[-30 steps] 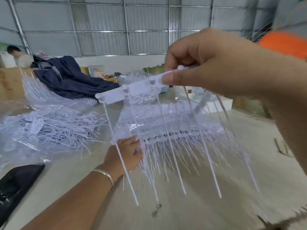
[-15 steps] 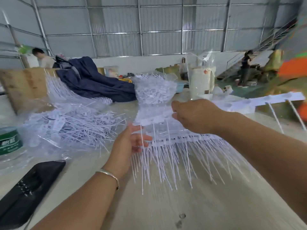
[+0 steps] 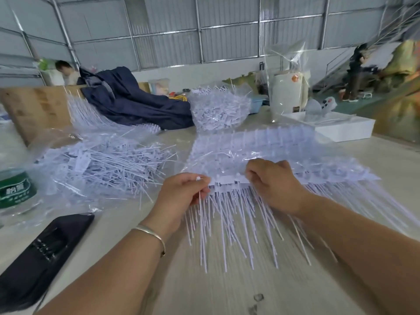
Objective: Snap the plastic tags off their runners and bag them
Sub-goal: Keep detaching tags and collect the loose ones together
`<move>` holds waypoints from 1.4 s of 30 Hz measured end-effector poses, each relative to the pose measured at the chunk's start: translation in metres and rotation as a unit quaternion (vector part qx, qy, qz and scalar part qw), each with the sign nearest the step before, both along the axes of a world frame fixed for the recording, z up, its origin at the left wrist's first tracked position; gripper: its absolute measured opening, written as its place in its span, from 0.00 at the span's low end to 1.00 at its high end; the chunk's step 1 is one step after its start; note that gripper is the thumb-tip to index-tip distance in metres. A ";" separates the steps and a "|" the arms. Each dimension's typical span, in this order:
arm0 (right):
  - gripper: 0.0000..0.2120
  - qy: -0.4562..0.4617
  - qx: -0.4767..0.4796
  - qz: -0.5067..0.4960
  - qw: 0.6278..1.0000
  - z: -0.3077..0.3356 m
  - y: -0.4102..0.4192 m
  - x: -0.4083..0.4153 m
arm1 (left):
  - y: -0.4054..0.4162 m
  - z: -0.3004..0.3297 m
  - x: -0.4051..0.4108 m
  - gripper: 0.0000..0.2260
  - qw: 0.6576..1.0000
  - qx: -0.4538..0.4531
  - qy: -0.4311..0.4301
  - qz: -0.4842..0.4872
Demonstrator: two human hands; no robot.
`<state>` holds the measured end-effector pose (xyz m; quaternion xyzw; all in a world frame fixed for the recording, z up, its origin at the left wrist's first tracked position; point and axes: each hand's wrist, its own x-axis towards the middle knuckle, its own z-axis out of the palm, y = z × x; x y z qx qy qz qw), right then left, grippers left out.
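Left hand (image 3: 181, 192) pinching one tag (image 3: 200, 201), right hand (image 3: 272, 185) gripping runner (image 3: 229, 181) between them

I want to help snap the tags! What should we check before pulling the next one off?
1. Left hand pinches one tag strip: ok.
2. Right hand grips the runner: ok.
3. Runner stack lies flat on the table: ok.
4. Bag of loose tags sits close on the left: ok.
5. That bag's mouth is open: cannot tell.
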<state>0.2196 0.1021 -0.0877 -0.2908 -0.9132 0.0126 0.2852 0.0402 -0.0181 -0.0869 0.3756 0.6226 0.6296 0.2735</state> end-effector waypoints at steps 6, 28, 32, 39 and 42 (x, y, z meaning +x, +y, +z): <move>0.15 0.099 -0.242 0.079 0.962 0.011 -0.012 0.003 | -0.004 0.008 0.003 0.06 0.965 0.022 -0.209 -0.157; 0.25 0.156 -0.422 0.238 0.861 0.020 -0.029 0.005 | -0.012 0.009 0.022 0.25 0.867 0.029 -0.349 -0.354; 0.20 0.137 -0.456 0.248 0.843 0.019 -0.031 0.008 | -0.010 0.008 0.028 0.18 0.864 0.000 -0.314 -0.392; 0.22 0.205 -0.398 0.217 0.868 0.030 -0.034 0.005 | -0.004 0.014 0.018 0.07 0.888 0.001 -0.347 -0.301; 0.22 0.207 -0.387 0.213 0.873 0.029 -0.034 0.007 | -0.002 0.010 0.013 0.14 0.930 -0.018 -0.302 -0.209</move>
